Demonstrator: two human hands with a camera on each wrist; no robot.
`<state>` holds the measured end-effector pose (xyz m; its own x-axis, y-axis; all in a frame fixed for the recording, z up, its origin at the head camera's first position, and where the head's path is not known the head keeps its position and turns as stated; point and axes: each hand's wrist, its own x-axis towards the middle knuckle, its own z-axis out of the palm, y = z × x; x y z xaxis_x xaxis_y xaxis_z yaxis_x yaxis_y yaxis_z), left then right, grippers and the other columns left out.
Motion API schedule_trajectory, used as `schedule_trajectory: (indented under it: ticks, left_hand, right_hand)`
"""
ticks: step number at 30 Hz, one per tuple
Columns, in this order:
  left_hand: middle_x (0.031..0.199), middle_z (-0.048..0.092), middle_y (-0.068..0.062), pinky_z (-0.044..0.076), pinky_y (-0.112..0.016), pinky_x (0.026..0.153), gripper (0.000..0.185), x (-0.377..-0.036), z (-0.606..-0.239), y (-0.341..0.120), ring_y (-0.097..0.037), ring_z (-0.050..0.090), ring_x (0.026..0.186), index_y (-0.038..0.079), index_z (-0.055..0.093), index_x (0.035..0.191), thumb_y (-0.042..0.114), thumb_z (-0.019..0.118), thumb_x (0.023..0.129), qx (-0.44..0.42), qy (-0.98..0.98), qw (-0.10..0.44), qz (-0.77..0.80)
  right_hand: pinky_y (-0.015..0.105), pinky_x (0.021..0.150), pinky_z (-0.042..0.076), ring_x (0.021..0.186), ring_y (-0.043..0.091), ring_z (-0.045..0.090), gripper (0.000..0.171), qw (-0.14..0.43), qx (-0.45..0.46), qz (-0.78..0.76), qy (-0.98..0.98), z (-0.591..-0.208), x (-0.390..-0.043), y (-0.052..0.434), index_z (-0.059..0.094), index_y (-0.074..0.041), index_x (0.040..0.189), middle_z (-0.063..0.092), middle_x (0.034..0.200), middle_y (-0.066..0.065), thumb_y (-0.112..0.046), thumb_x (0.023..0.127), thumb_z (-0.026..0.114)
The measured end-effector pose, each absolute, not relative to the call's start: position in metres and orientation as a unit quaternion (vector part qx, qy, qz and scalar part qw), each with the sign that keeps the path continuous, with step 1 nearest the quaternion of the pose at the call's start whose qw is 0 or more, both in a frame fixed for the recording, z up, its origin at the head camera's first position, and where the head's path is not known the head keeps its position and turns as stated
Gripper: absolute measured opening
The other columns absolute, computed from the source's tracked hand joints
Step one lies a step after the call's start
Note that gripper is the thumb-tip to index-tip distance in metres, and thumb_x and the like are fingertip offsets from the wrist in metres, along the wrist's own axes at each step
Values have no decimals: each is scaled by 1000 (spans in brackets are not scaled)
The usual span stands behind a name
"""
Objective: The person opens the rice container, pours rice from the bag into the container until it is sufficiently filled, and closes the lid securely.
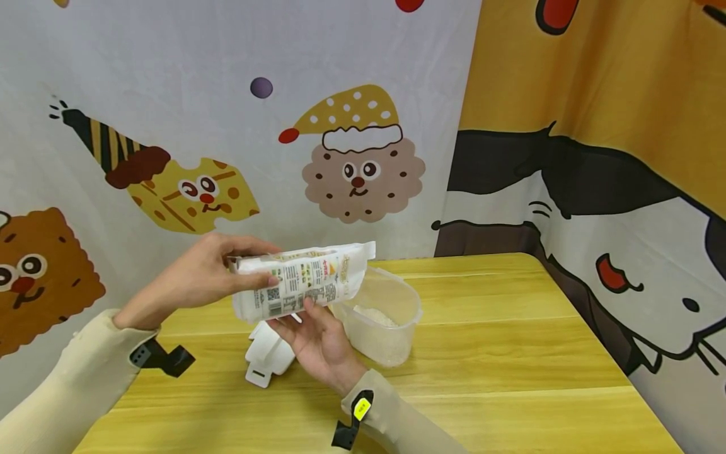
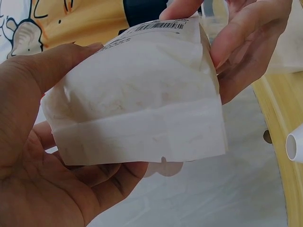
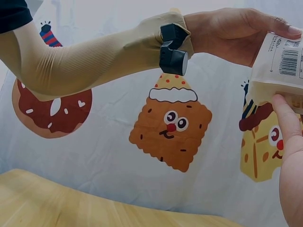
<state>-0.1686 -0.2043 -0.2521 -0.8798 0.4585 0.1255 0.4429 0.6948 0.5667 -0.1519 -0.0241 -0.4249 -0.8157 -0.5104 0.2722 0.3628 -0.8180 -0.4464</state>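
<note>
Right hand: your right hand (image 1: 320, 340) sits nearest you, palm up under the bag, fingers only loosely bent, fingertips touching its lower face near the printed label. It props more than it grips.
Left hand: your left hand (image 1: 198, 277) is clamped on the bag's closed bottom end, thumb on one side, fingers curled round the other; the left wrist view shows the folded base seam resting in your palm (image 2: 33, 156).
Bag of rice: the white printed bag of rice (image 1: 300, 284) lies nearly level in the air between both hands, above the table, its opened mouth end pointing over the tub's rim.
Handling: I judge it soft and slumpy, a thin crinkled wrapper over loose grain, moderately weighty, with the load free to shift toward the mouth as it tips. The film looks smooth, so it may slide.
Where to hold: keep the firm grip at the folded base and support under the belly; avoid squeezing near the open mouth.
Lid: a white clip-lock lid (image 1: 266, 356) lies on the table just beneath your right hand.
Tub: the clear plastic tub (image 1: 391, 334) stands just beyond, some white grain already in its bottom.
Table: yellow wooden table (image 1: 510, 353).
Backdrop: cartoon-print curtain (image 1: 363, 157) hangs behind.
</note>
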Motion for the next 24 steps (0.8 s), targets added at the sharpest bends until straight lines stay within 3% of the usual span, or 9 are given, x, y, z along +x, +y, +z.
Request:
schedule_trajectory:
  ticks: [24]
  left_hand:
    - [102, 78, 1, 55, -28, 62, 39, -169, -251, -204, -12, 69, 77, 22, 73, 125, 36, 81, 89, 256, 918, 3, 302]
  right_hand:
    - [38, 118, 42, 140, 23, 50, 50, 228, -191, -935, 196, -423, -151, -24, 39, -27, 152, 47, 153, 2, -29, 105, 56]
